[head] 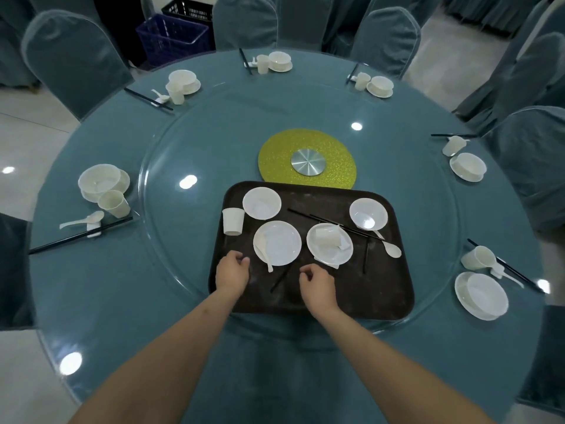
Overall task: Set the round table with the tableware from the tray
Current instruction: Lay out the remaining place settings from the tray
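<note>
A dark brown tray (382, 289) lies on the glass turntable in front of me. On it stand a white cup (233, 221), a bowl (261, 202), a plate with a spoon (281, 241), a second plate (328, 254) bearing a tipped cup, another bowl (368, 213), a loose spoon (392, 248) and black chopsticks (333, 225). My left hand (233, 270) hovers over the tray's near left corner with fingers loosely curled, holding nothing. My right hand (316, 283) hovers over the tray's near middle, fingers also loosely curled and empty, beside a single chopstick (279, 281).
The round table (122, 301) carries several finished place settings around its rim, each with plate, bowl, cup, spoon and chopsticks. A gold disc with a metal hub (307, 160) marks the centre. Covered chairs ring the table; plastic baskets (175, 38) stand behind.
</note>
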`<state>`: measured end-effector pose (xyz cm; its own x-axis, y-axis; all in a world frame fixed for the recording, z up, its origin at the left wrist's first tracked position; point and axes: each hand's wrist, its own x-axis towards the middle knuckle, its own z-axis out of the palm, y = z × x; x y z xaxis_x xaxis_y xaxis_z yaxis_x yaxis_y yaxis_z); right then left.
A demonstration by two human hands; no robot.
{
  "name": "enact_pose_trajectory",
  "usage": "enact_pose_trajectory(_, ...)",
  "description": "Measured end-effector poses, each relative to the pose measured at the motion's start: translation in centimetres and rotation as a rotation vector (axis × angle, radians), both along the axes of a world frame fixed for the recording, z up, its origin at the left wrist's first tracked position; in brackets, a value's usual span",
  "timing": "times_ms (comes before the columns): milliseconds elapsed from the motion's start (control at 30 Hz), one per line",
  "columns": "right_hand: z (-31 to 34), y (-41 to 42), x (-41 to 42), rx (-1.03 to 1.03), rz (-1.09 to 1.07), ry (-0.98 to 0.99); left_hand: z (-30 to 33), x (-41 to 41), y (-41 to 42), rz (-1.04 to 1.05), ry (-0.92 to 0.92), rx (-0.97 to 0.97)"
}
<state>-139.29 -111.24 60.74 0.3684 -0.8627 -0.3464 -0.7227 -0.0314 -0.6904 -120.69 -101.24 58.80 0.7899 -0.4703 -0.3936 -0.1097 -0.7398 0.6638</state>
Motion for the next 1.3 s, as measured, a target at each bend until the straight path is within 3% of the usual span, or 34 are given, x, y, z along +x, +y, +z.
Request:
enact_pose_trajectory(200, -2.0, -2.3, 4.0, 0.188, -0.219, 0.027, -0.7, 0.5, -3.1, 0.035, 0.088, 0.004)
enact_pose_trajectory(600, -3.9, -4.1, 6.8, 0.281, -0.421, -0.017, -1.8, 1.9, -6.3, 0.060, 0.099, -0.042)
enact_pose_trajectory(1300, 1.4, -0.7, -0.4, 0.367, -0.440, -0.217, 2.3, -2.7, -2.0, 0.066, 0.125, -0.146)
